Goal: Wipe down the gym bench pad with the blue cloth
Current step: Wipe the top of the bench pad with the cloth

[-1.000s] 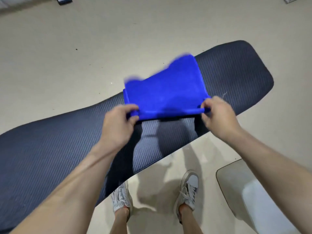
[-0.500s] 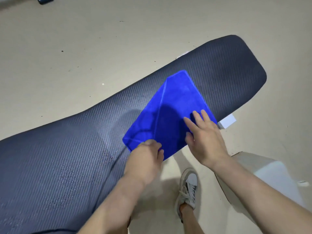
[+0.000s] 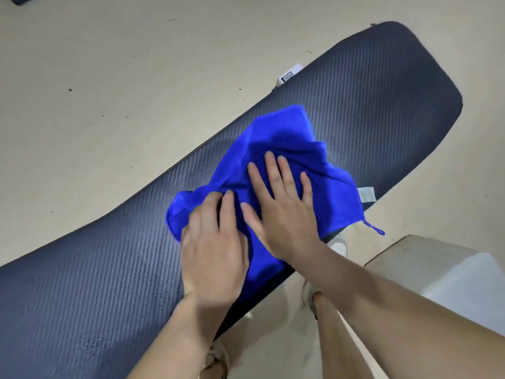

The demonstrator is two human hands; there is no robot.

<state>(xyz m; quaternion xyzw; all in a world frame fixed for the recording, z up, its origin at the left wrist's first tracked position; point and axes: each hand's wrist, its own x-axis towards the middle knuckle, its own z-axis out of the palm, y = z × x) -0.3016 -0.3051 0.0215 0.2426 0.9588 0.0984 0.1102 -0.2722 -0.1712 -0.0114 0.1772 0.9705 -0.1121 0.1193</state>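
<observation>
Right hand (image 3: 281, 209) lies palm down on the cloth (image 3: 287, 135), fingers straight and spread, gripping nothing. Left hand (image 3: 216, 242) sits just beside it at centre frame, also flat on the cloth. Its fingers look extended but are motion-blurred, and we see no pinch.

Cloth is at centre-right of frame, on the pad (image 3: 382, 91), nearer the pad's right end. It is rumpled, with folds around the fingers. One corner pokes past the pad's near edge at right.

Changes:
- A second ago both hands pinched the cloth's near edge and held it up above the pad.
- Half a second ago it lay on the pad as a neat flat fold, with the right hand flat on it and the left at its near corner.
- Now both palms bear on it and the neat fold is gone.

We judge the set-down is over and the first wiping stroke is under way. The blur and bunching fit a push across the pad.

Most of the pad still looks unwiped: the long stretch to lower left and the tip at upper right. We mark the task as barely begun.

Risk, as we judge it: bunched cloth covers less pad per stroke, and the overhanging corner may drag off the edge toward the floor (image 3: 109, 77).
</observation>
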